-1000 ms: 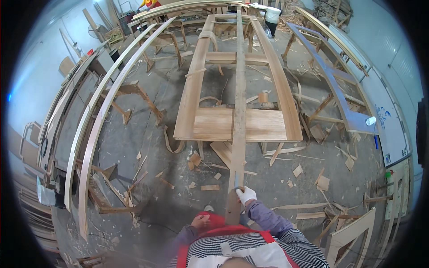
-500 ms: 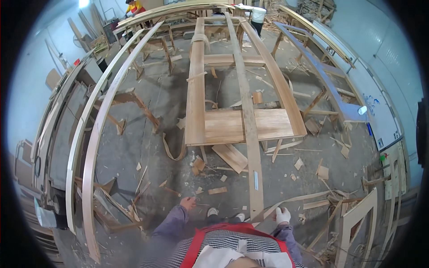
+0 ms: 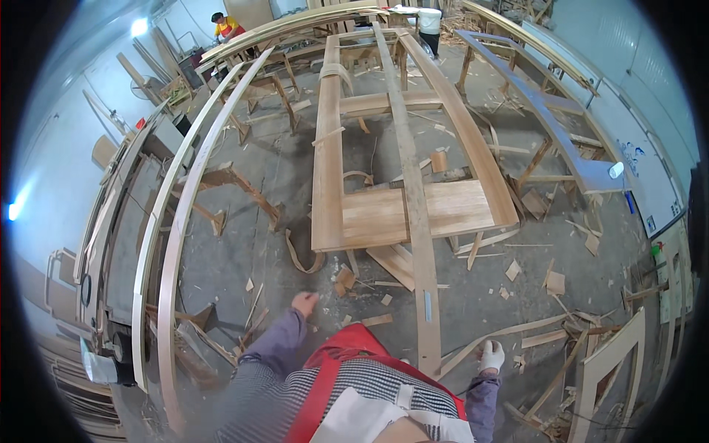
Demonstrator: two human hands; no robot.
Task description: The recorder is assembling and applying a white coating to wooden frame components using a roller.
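My bare left hand (image 3: 305, 303) hangs over the floor, left of the long board's near end, its fingers loosely curled and nothing visible in them. My right hand (image 3: 491, 356), in a white glove, is closed beside a curled wood strip (image 3: 509, 329); whether it touches the strip, or what it holds, I cannot tell. Between my hands is the near end of a long narrow board (image 3: 425, 295), with a small pale bluish strip (image 3: 427, 307) on it. The board lies lengthwise over a wooden frame (image 3: 330, 177) with a wide panel (image 3: 373, 215) at its near end.
Two long pale boards (image 3: 193, 177) rest on trestles (image 3: 240, 184) at the left. A bluish frame (image 3: 546, 118) stands at the right, with a smaller wooden frame (image 3: 605, 369) nearer. Offcuts (image 3: 512, 270) litter the floor. A person (image 3: 227, 28) works at the far left.
The view has shifted, so the boards and frames sit farther right in the picture. My left hand is farther forward, my right hand farther right. The red apron now hides my shoes.
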